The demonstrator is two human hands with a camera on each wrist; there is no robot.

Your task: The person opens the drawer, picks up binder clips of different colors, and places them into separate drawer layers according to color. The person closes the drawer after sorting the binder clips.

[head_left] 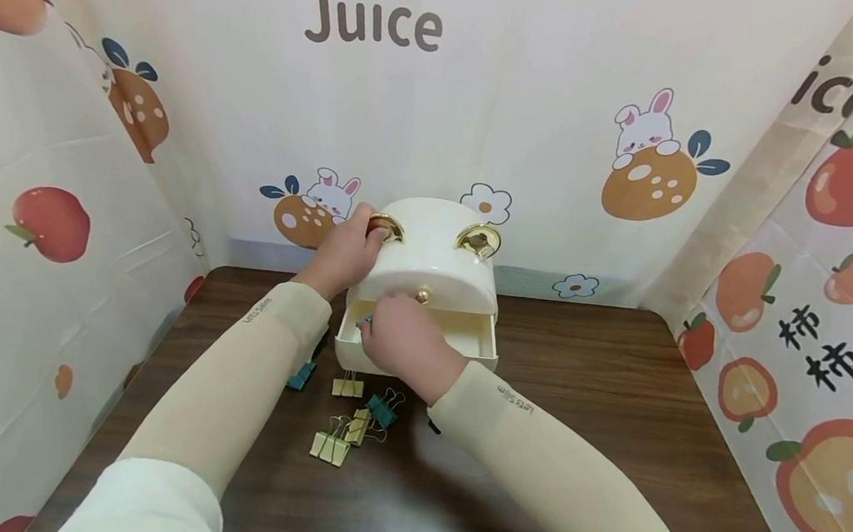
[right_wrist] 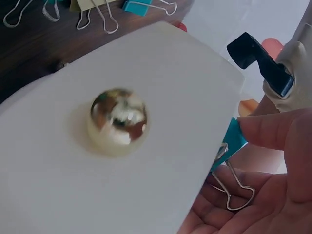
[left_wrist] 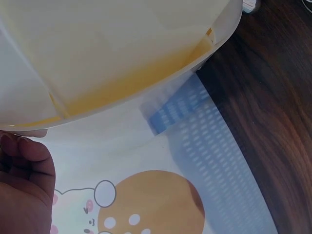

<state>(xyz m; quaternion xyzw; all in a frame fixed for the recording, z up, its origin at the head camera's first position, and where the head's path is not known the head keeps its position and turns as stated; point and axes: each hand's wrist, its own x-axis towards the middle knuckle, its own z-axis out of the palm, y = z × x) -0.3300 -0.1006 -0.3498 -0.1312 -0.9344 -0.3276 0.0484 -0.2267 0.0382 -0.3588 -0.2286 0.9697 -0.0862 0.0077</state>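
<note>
A white, round-topped box (head_left: 429, 279) with two gold rings on top stands at the back of the table. Its lower drawer (head_left: 418, 368) is pulled out. My left hand (head_left: 348, 247) grips the left gold ring (head_left: 393, 228); its curled fingers (left_wrist: 36, 151) show at the box's edge in the left wrist view. Over the drawer's left part is my right hand (head_left: 409, 340), pinching a teal binder clip (right_wrist: 233, 140) between thumb and fingers. The clip is beside a white panel (right_wrist: 180, 97) with a gold knob (right_wrist: 118, 122).
In front of the drawer lie several binder clips, among them a yellow one (head_left: 347, 388), a teal one (head_left: 382, 411) and another yellow one (head_left: 329, 449). A further teal clip (head_left: 301, 375) is near my left forearm. Printed curtains (head_left: 556, 143) surround the dark wooden table (head_left: 573, 411).
</note>
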